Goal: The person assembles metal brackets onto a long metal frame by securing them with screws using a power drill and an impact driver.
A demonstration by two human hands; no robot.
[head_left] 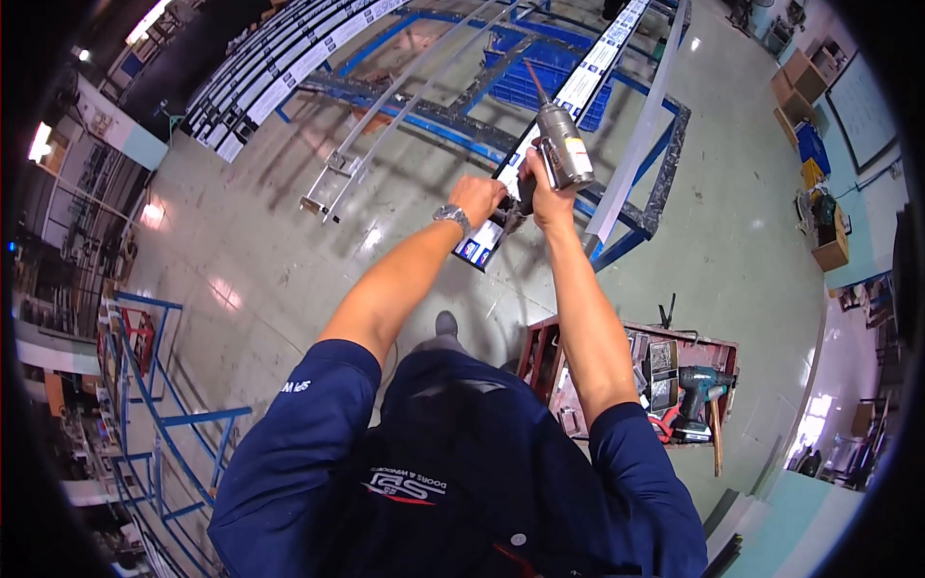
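My right hand (pixel 549 197) is wrapped round the grip of a silver power drill (pixel 559 135). It looks like an air drill, with a long thin bit pointing up and away from me. Under it runs a long metal profile (pixel 602 58) covered in white-and-black printed film, its near end towards me. My left hand (pixel 477 200), with a watch on the wrist, is closed at the profile's left edge, fingertips curled together. Whatever it pinches is too small or hidden. Below the drill, between my hands, a dark part (pixel 515 214) is hard to make out.
A blue steel frame stand (pixel 665 173) carries the profile and slim metal bars (pixel 395 96). Beneath sits a blue crate (pixel 520 77). More film-covered profiles (pixel 279 72) lie at far left. Near my right elbow is a tool box (pixel 540 352) holding a teal cordless drill (pixel 696 395) and a hammer (pixel 716 438).
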